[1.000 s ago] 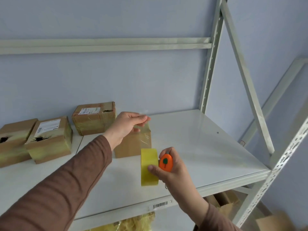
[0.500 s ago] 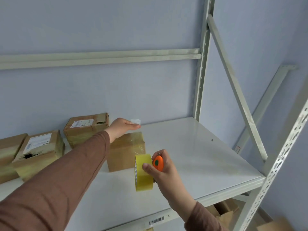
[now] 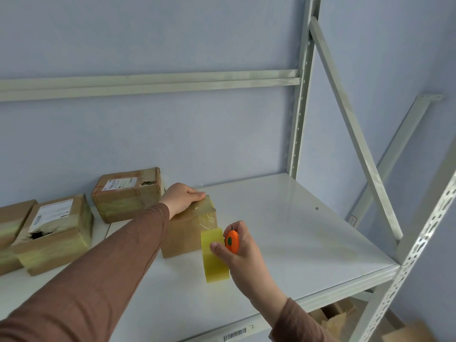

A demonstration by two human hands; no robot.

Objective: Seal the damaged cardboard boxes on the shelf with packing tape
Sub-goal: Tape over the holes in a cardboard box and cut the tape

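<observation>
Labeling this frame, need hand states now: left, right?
Left hand: open, pressing tape onto the box.
Right hand: holding tape roll and orange cutter.

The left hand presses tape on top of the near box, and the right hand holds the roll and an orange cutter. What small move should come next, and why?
Probably cut the tape. The left hand pins the strip on the near box, and the strip already runs down its front to the tape roll, which the right hand grips with the orange cutter.

2 long brown sleeves [image 3: 103,280], bare hands.
</observation>
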